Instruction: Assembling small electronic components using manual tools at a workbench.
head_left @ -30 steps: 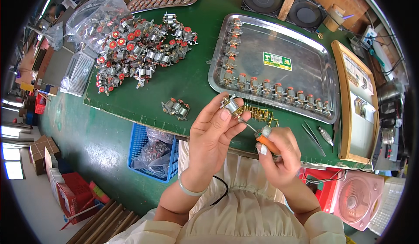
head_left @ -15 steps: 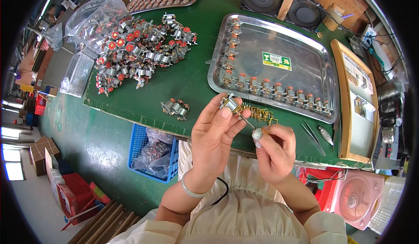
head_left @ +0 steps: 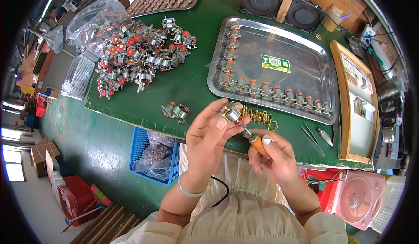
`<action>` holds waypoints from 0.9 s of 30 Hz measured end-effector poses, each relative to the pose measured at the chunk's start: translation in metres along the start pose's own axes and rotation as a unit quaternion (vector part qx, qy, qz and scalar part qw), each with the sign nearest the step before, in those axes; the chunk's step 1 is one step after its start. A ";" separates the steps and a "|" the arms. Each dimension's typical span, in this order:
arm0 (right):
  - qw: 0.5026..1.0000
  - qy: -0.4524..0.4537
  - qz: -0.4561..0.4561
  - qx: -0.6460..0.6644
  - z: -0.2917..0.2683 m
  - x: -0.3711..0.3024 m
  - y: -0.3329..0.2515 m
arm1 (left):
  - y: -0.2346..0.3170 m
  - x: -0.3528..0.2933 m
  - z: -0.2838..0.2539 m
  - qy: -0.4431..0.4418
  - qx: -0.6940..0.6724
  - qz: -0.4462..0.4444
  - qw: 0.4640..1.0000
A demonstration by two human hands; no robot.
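Between the thumb and fingers of my left hand (head_left: 205,137) is a small silver motor (head_left: 232,115), held up just over the front edge of the bench. My right hand (head_left: 279,157), its thumb tip wrapped in something whitish, grips a screwdriver (head_left: 259,145) by the orange handle. The thin shaft slants up and left, and its tip is at the motor's lower end; whether it sits in a screw is too small to tell. Behind my hands lie several bent brass-coloured brackets (head_left: 264,117). A small group of motors (head_left: 176,112) rests on the bench to the left.
A steel tray (head_left: 301,47) holds motors along its left and near sides. At the left is a heap of motors (head_left: 148,54) beside a plastic bag (head_left: 98,19). Tweezers (head_left: 312,139) and a wooden frame (head_left: 345,126) lie right. A blue basket (head_left: 136,150) stands below the bench edge.
My right hand has turned, so the screwdriver's orange handle now shows. The motor has shifted slightly down and right and is tilted differently in my left hand.
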State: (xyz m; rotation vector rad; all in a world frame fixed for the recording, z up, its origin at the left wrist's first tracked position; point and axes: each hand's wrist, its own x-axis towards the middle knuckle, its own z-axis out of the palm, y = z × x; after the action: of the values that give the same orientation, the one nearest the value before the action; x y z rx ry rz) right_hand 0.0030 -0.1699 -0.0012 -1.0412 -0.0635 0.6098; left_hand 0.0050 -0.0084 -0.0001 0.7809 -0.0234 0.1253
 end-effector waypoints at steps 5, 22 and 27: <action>1.000 -0.019 -0.008 0.005 0.000 -0.002 0.001 | -0.003 -0.001 -0.004 -0.013 -0.004 0.019 1.000; 0.998 -0.029 -0.008 0.056 0.001 -0.004 0.006 | -0.006 -0.003 -0.002 -0.029 0.056 0.069 0.996; 0.998 -0.027 -0.002 0.059 0.002 -0.002 0.005 | -0.003 -0.001 -0.001 -0.012 0.112 0.057 0.992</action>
State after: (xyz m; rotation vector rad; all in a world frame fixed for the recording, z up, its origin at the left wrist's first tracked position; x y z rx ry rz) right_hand -0.0013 -0.1678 -0.0041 -0.9111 -0.0761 0.6300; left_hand 0.0045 -0.0101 -0.0032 1.0057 -0.0777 0.2297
